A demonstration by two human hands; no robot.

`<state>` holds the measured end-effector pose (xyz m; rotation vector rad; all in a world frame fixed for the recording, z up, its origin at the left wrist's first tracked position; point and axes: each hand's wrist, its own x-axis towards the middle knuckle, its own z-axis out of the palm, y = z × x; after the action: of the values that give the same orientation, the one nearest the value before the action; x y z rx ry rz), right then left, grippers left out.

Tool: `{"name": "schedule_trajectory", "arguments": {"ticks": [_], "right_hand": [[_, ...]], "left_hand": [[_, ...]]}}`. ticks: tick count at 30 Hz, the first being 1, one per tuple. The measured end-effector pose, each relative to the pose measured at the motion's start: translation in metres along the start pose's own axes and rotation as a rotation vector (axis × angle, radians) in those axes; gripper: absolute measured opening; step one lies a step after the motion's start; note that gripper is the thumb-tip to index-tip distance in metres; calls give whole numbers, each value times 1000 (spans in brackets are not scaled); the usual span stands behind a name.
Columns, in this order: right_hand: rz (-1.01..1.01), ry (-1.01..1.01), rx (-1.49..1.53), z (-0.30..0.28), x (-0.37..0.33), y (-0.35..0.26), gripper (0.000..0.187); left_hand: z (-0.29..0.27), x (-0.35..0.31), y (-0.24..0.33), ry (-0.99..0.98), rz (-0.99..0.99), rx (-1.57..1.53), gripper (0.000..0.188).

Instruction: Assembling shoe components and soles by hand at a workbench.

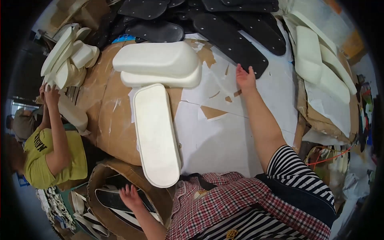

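My right hand point(245, 80) is stretched forward over the table, fingers apart, close beside the rounded near end of a long black board point(230, 42) dotted with small metal studs. Whether its fingertips touch the board I cannot tell. Down at the left, my left hand point(131, 197) hovers with spread fingers over an open cardboard box point(108, 166). Inside that box lie a black rounded piece point(108, 196) and some white strips. Between my hands a long white foam pad point(157, 136) lies flat, rimmed face up. Beyond it, two thick white foam pads point(156, 59) are stacked crosswise.
More black studded boards point(154, 31) are heaped at the far edge. White pads point(308, 54) lie on cardboard at the right, and others point(66, 56) are piled at far left. A co-worker in a yellow-green shirt point(60, 156) handles those. Worn paper and cardboard point(216, 144) cover the table.
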<state>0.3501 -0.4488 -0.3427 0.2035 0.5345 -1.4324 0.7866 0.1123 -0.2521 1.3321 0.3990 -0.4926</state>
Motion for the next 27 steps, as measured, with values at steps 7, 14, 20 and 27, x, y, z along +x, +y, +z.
{"name": "schedule_trajectory", "arguments": {"ticks": [7,14,20,27], "right_hand": [[-491,49,-212,79,-42,-89,12],[-1422,-59,-1332,185,-241,-125,31],[-1278,-553,-2166,174,-279,-49,25],[-560,-440,-2310,45,-218,0,33]], "left_hand": [[134,-4,-41,-520,215,1022,31],[131,-33,-68,-575,140,796,10],[126,-88,-100,-502,-88,256,2],[105,-107,-118,-586,-528,835,19]]}}
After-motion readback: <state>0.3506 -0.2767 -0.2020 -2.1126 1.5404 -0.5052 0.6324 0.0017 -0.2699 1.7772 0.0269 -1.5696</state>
